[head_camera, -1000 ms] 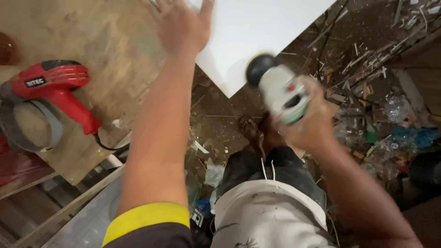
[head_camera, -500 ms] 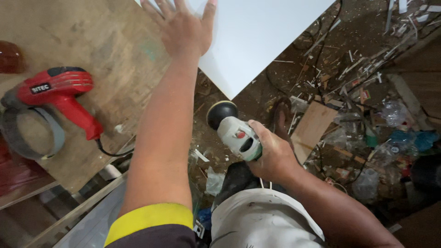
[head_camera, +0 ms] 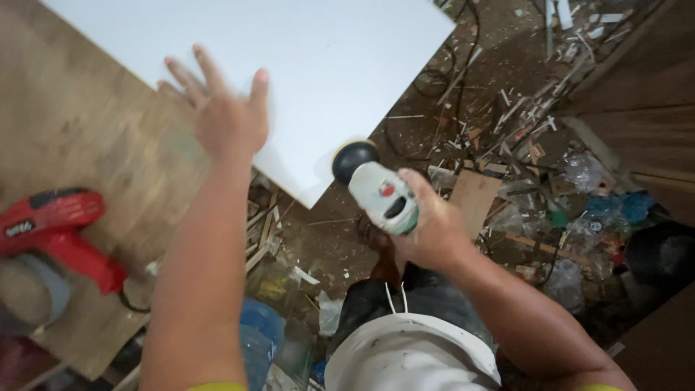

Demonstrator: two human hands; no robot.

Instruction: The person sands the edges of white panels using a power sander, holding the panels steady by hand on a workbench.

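Beside the white board (head_camera: 289,65), right hand (head_camera: 434,232) points sander (head_camera: 376,185) up-left.

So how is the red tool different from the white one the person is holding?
The red tool lies untouched on the wooden board; the white tool is gripped in the right hand, off the board. The red tool has a bent pistol-style handle; the white tool is stubby, with a round black pad at its end. The left hand holds neither. Both are hand-held power tools.
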